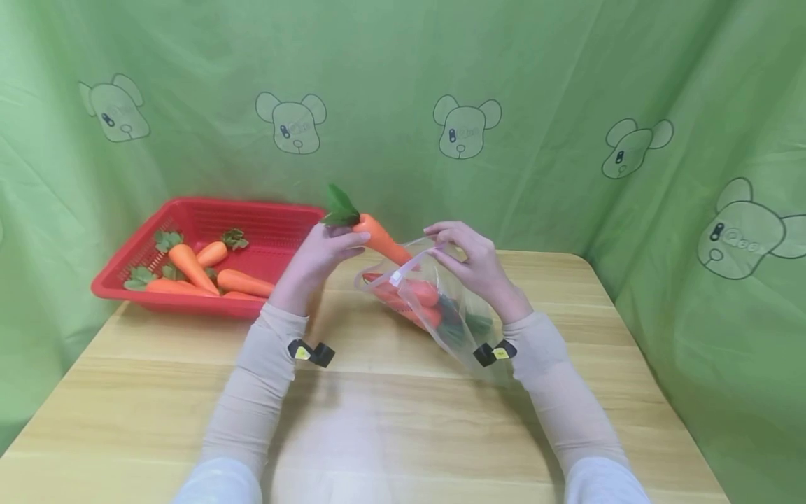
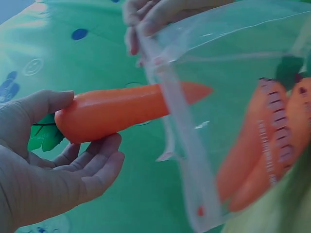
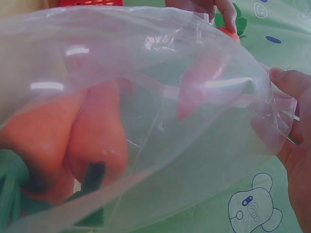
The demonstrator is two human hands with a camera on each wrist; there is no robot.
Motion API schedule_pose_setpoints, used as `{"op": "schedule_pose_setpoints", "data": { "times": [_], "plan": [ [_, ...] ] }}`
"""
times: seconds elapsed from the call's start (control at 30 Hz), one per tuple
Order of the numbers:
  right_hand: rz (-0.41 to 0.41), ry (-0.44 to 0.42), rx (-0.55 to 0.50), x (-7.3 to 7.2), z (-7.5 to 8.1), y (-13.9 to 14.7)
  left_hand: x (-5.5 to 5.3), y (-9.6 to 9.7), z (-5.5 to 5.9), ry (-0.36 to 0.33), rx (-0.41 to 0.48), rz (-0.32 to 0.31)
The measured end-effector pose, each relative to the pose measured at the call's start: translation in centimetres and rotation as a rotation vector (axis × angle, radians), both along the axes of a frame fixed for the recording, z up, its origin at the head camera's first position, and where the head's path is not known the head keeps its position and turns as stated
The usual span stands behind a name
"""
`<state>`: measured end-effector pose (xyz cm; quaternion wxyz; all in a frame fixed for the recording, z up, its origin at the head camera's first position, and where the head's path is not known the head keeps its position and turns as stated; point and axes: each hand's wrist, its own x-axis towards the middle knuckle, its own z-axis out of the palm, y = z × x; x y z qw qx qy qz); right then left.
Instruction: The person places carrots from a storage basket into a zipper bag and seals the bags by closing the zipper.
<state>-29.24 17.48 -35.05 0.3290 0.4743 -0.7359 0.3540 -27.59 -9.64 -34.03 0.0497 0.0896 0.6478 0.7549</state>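
Observation:
My left hand (image 1: 322,253) pinches an orange carrot (image 2: 116,110) by its thick leafy end, between thumb and fingers. The carrot's tip is inside the mouth of a clear zip bag (image 1: 462,308). Several carrots (image 3: 99,131) with green tops lie in the bag, as the right wrist view shows close up. My right hand (image 1: 469,260) grips the far edge of the bag's mouth and holds it apart. In the left wrist view the bag's slider strip (image 2: 182,111) runs down beside the carrot.
A red plastic basket (image 1: 182,301) stands at the table's back left, with several leafy carrots (image 1: 192,268) in it. The wooden table (image 1: 378,420) meets a green curtain (image 1: 378,56) with bear drawings at the back and right.

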Motion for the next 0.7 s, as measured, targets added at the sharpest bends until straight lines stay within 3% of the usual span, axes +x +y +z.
{"op": "schedule_pose_setpoints", "data": {
  "times": [0.2, 0.4, 0.7],
  "plan": [
    [0.01, -0.004, -0.014, 0.0, 0.1, 0.0, 0.0, 1.8, -1.6, -0.002, -0.036, -0.065],
    [0.012, -0.008, -0.019, 0.2, 0.3, 0.0, -0.2, 3.0, -2.9, 0.025, -0.214, -0.111],
    [-0.01, 0.0, -0.011, 0.1, 0.2, 0.3, -0.1, 3.3, -3.1, 0.016, -0.473, -0.097]
  ]
}}
